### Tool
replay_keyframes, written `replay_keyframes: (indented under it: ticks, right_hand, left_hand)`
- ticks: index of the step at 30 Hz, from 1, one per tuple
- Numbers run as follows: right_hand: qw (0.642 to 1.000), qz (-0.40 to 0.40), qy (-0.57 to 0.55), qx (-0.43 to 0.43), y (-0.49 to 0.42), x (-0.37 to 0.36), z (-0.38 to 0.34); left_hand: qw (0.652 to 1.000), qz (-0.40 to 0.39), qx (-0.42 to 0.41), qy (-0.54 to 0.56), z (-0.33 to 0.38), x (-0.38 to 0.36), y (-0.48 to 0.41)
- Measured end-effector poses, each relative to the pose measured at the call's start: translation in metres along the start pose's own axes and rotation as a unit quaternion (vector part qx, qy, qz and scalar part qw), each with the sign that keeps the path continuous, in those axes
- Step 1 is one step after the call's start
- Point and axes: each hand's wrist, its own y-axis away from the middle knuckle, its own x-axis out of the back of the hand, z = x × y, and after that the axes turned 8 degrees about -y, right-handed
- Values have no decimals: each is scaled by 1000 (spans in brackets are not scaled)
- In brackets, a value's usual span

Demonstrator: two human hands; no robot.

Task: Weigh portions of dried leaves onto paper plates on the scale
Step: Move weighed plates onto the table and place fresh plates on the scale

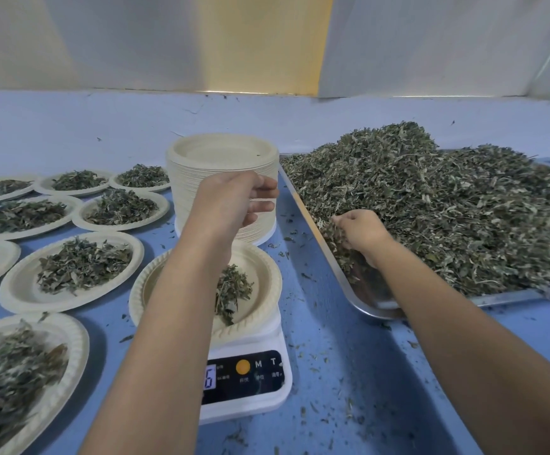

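A white digital scale (250, 385) stands on the blue table with a paper plate (260, 274) on it. That plate holds a small heap of dried leaves (232, 292). My left hand (234, 201) hovers above the plate, in front of the plate stack, with fingers relaxed and nothing in it. My right hand (360, 233) is curled around a clump of dried leaves at the near left edge of the big leaf pile (447, 205) in the metal tray (375, 305). My left forearm covers part of the scale's display.
A tall stack of paper plates (222, 165) stands behind the scale. Several filled plates (70, 270) cover the table's left side. Leaf crumbs lie scattered on the blue tabletop (326, 356). A wall runs along the far edge.
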Motion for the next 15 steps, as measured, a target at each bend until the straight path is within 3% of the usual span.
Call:
replay_keyframes:
  ticks: [2,7,11,15]
  right_hand:
    - [978,17,-195,-70,5,4,-6]
    - [901,-15,-423,-97,23,7,-33]
    - [869,-78,-485,-50,52,-3,-72]
    - [886,-177,-428,-2,79,-27,-98]
  left_hand:
    - [1000,-3,-2,-3,0,0,0]
    - [1000,13,-2,-4,1,8,1]
    - [998,53,13,0,0,25,2]
    - [994,102,25,8,-1,51,4]
